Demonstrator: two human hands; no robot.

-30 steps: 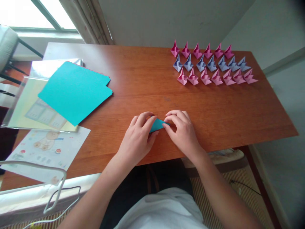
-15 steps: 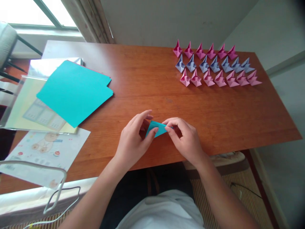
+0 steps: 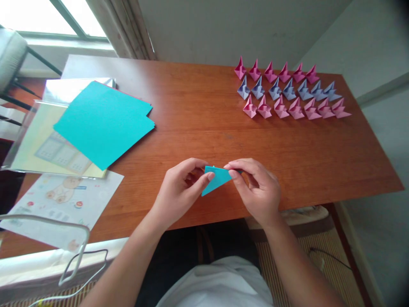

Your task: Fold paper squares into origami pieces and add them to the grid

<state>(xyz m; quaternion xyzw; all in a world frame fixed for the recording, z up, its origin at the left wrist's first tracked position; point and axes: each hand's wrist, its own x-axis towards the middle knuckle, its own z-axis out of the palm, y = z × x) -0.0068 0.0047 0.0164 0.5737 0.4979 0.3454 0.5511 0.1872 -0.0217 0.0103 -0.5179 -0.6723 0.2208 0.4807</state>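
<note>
A small folded teal paper piece [image 3: 216,179], triangular with one tip pointing down left, is held just above the wooden table [image 3: 198,128] near its front edge. My left hand [image 3: 180,192] pinches its left corner between thumb and fingers. My right hand [image 3: 258,189] pinches its right corner. Both hands are closed on it.
A stack of teal paper sheets [image 3: 102,121] lies at the left on a clear plastic sleeve [image 3: 41,145], with a printed sheet [image 3: 64,200] below. Three rows of pink and blue-purple folded paper figures [image 3: 289,91] stand at the far right. A white wire frame [image 3: 73,256] sits at lower left.
The teal piece was pressed on the table between my fingers; now both hands have lifted it slightly and turned it, so a pointed flap hangs down left.
</note>
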